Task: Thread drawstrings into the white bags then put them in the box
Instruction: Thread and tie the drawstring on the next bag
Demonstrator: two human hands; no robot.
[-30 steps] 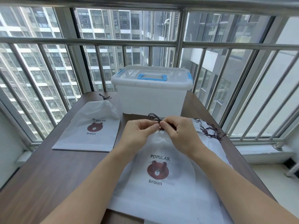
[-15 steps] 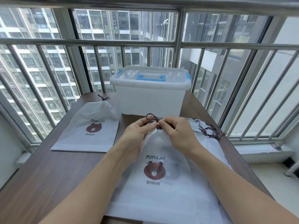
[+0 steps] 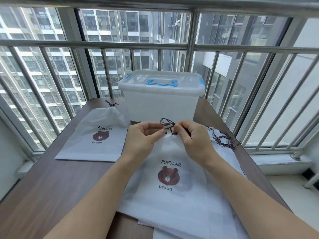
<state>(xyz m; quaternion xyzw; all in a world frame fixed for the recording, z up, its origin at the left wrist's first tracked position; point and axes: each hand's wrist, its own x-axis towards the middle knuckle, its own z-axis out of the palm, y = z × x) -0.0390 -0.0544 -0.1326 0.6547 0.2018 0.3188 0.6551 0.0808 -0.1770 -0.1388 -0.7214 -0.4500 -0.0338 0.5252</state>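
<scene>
**Currently: Tying Off the Drawstring at the Bag Mouth**

Currently the drawstring (image 3: pixel 167 124) sits at the gathered mouth of the white bag (image 3: pixel 170 190), which lies flat on the table (image 3: pixel 51 187) directly in front of the box (image 3: pixel 160 104). A dark loop stands up between the two hands.

To complete this step well, keep both cord ends under even tension, pull the knot snug against the gathered fabric, and check that the loop does not slip back into the channel. This is a judgement from the present layout.

The left hand (image 3: pixel 144 137) has its fingers curled, thumb and forefinger pinching the cord. The right hand (image 3: pixel 195 137) is likewise curled, its fingertips pinching the cord close beside the left.

Outward: a finished bag (image 3: pixel 96 140) lies to the left; spare drawstrings (image 3: pixel 222 139) lie to the right. The box lid is on.
</scene>
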